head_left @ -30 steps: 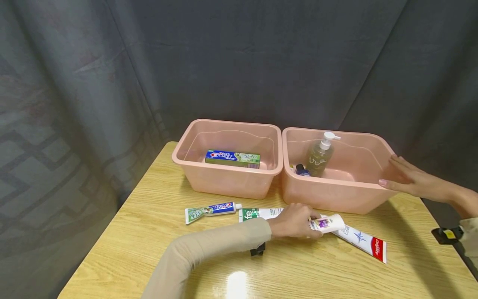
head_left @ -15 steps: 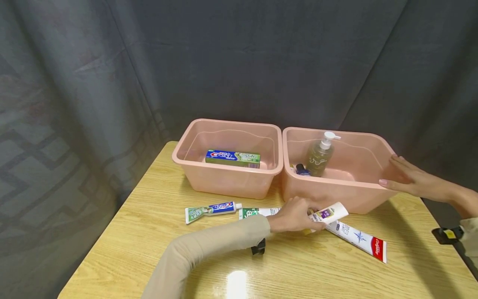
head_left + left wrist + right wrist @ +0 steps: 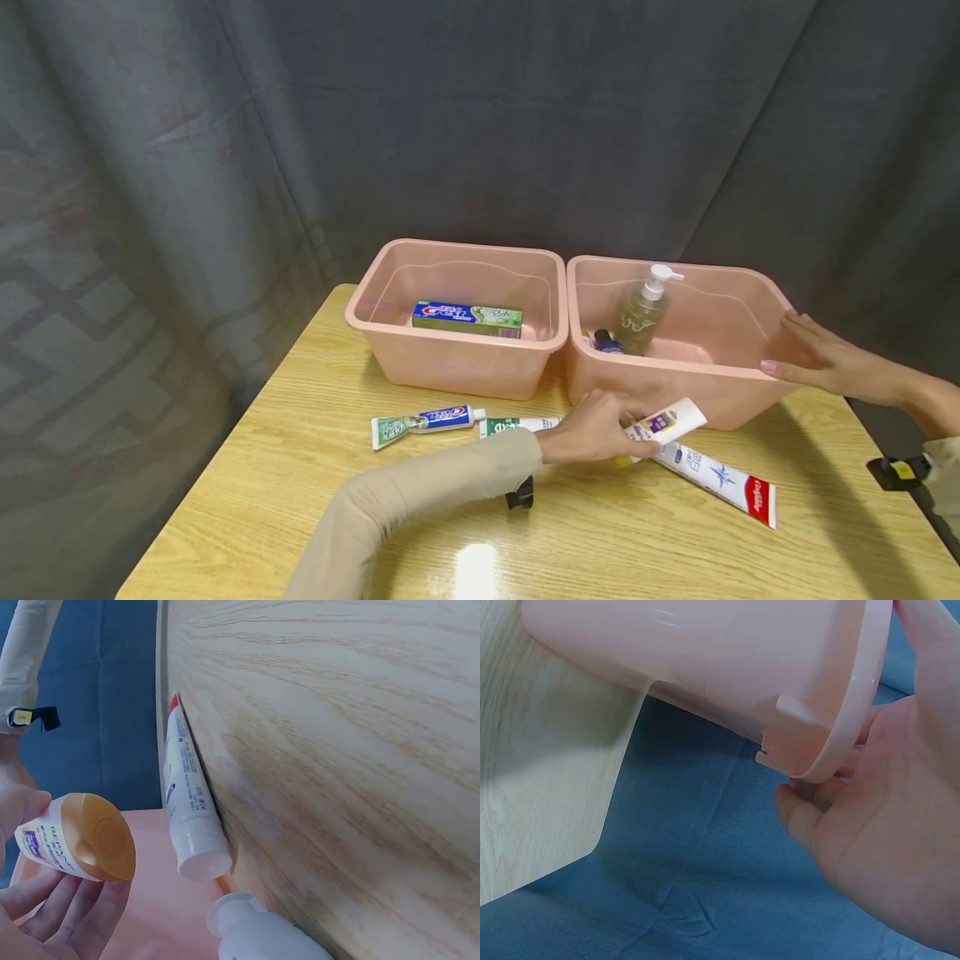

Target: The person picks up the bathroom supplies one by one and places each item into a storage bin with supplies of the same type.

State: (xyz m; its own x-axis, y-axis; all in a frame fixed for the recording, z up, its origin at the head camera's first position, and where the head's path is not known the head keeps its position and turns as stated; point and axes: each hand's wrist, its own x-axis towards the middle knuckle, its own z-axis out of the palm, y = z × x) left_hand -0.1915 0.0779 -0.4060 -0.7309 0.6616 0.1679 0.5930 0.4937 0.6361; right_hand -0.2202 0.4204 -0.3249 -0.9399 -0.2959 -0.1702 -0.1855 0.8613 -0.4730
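Note:
My left hand grips a white tube with a purple label, held tilted just above the table. Its orange cap faces the camera in the left wrist view, with fingers below and the thumb above. Under it lies a Colgate toothpaste tube, white with a red end. A white and green tube is partly hidden behind the hand. At the far right, my right hand holds the side rim of the right pink bin; the fingertips curl beneath that rim in the right wrist view.
The left pink bin holds a Crest toothpaste box. A pump bottle and a dark-capped item stand in the right bin. One Crest toothpaste tube lies before the left bin. A grey curtain hangs behind.
The white tube in my left hand has risen slightly and tilted, its flat end swinging up and right. My right hand and both bins have stayed put.

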